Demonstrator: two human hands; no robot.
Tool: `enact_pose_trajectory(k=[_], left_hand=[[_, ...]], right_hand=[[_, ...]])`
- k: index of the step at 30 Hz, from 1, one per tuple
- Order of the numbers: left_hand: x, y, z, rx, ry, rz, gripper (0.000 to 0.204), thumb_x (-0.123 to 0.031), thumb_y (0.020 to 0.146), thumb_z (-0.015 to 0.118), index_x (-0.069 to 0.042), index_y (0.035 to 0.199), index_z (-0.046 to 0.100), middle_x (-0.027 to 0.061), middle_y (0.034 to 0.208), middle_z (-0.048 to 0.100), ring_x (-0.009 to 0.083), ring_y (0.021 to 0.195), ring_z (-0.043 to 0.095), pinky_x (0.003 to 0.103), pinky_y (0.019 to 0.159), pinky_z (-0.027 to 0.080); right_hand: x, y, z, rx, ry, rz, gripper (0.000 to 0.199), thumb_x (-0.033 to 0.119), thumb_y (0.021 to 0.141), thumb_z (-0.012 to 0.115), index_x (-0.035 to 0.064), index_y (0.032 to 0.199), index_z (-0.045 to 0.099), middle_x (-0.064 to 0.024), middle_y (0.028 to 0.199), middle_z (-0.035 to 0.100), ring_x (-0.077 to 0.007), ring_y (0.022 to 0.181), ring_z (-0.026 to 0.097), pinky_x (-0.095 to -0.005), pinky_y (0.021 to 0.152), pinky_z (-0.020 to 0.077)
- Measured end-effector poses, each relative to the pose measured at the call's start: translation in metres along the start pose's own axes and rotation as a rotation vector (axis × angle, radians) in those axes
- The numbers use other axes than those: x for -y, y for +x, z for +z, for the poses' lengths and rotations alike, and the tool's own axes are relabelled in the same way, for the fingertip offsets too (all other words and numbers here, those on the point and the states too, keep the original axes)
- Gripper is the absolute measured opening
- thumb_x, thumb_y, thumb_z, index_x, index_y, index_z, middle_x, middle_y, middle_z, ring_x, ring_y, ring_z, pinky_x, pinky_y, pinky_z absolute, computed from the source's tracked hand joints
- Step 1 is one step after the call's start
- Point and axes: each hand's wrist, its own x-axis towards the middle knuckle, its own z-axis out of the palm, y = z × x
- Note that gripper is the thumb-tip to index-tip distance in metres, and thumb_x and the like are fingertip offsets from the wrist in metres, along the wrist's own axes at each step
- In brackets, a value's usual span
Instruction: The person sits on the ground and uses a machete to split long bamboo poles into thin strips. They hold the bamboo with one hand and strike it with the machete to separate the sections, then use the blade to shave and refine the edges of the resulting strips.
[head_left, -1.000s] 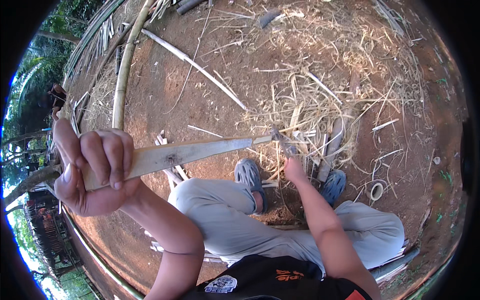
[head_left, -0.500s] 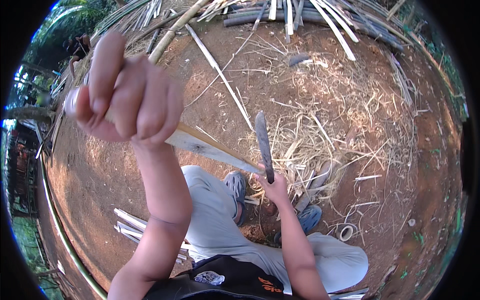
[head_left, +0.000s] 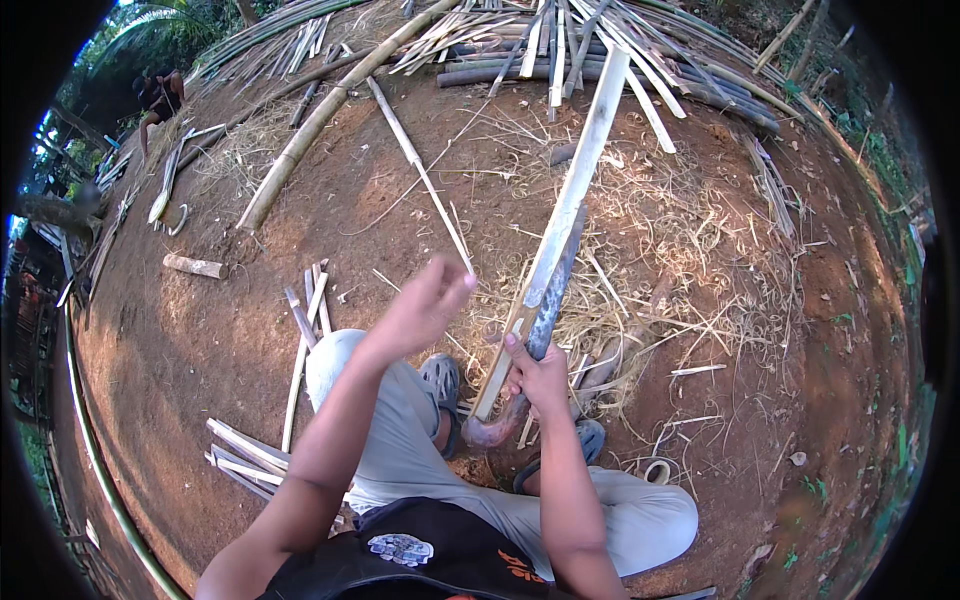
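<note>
My right hand [head_left: 540, 378] is closed around the handle of a machete and also grips a bamboo slat, its thumb pressed on the slat. The dark blade of the machete [head_left: 557, 285] points away from me, and its curved brown handle end sticks out below the hand. Alongside and partly over the blade lies the long split bamboo slat [head_left: 568, 215], pale on its face, reaching toward the far pile. My left hand [head_left: 425, 305] hovers in the air above my left shin, fingers loosely apart, somewhat blurred, with nothing in it.
Bamboo poles and slats [head_left: 600, 75] lie piled at the far side. Curly shavings [head_left: 680, 240] cover the ground ahead right. Split strips [head_left: 250, 455] lie by my left leg, a tape roll [head_left: 657, 472] by my right knee. Another person [head_left: 160, 98] is at far left.
My left hand has let go of the bamboo slat and come down toward the middle. The slat has swung from pointing upper left to pointing away, beside the blade, held in my right hand.
</note>
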Motion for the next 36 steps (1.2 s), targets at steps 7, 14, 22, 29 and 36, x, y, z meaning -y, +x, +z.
enact_pose_trajectory(k=[7,14,22,29,36], left_hand=[[0.051,-0.08,0.068,0.423,-0.014,-0.279,0.049,-0.047,0.1,0.051,0.002,0.102,0.057,0.0104,0.076,0.058,0.018,0.069,0.056,0.036,0.062,0.046],[0.041,-0.087,0.032,0.483,-0.506,-0.334,0.046,-0.04,0.104,0.044,0.001,0.121,0.056,0.0057,0.093,0.06,0.0112,0.084,0.057,0.025,0.075,0.046],[0.0,-0.116,-0.017,-0.344,-0.466,0.316,0.075,-0.067,0.089,0.047,0.002,0.117,0.051,0.017,0.115,0.053,0.026,0.111,0.053,0.042,0.099,0.039],[-0.063,-0.087,-0.053,-0.137,-0.818,0.804,0.057,-0.056,0.092,0.043,0.0,0.105,0.05,0.0148,0.083,0.057,0.0288,0.085,0.06,0.047,0.086,0.047],[-0.061,-0.05,-0.048,-0.053,-0.836,0.793,0.043,-0.033,0.097,0.038,0.0,0.075,0.053,0.0036,0.044,0.042,0.013,0.035,0.04,0.024,0.035,0.032]], right_hand=[[0.013,0.003,-0.008,-0.115,0.164,0.028,0.022,0.018,0.088,0.074,0.0062,0.085,0.056,0.0039,0.061,0.046,-0.0056,0.043,0.04,-0.0245,0.039,0.0355],[0.013,0.008,-0.007,-0.077,0.455,0.152,0.025,0.022,0.089,0.074,0.0121,0.083,0.052,0.0089,0.06,0.035,-0.0033,0.047,0.035,-0.0215,0.044,0.0336],[0.031,-0.043,0.069,-0.098,0.936,0.327,0.025,0.024,0.098,0.061,0.0152,0.081,0.045,0.0085,0.06,0.029,-0.0039,0.049,0.032,-0.0208,0.049,0.0341],[0.037,-0.092,0.12,0.201,0.844,0.554,0.039,0.044,0.097,0.059,0.0164,0.075,0.041,0.0084,0.056,0.03,-0.0037,0.046,0.031,-0.02,0.047,0.0327],[0.028,-0.067,0.12,0.174,0.748,0.589,0.047,0.053,0.092,0.062,0.0072,0.099,0.053,0.0086,0.06,0.029,-0.0029,0.049,0.032,-0.0197,0.048,0.0321]])
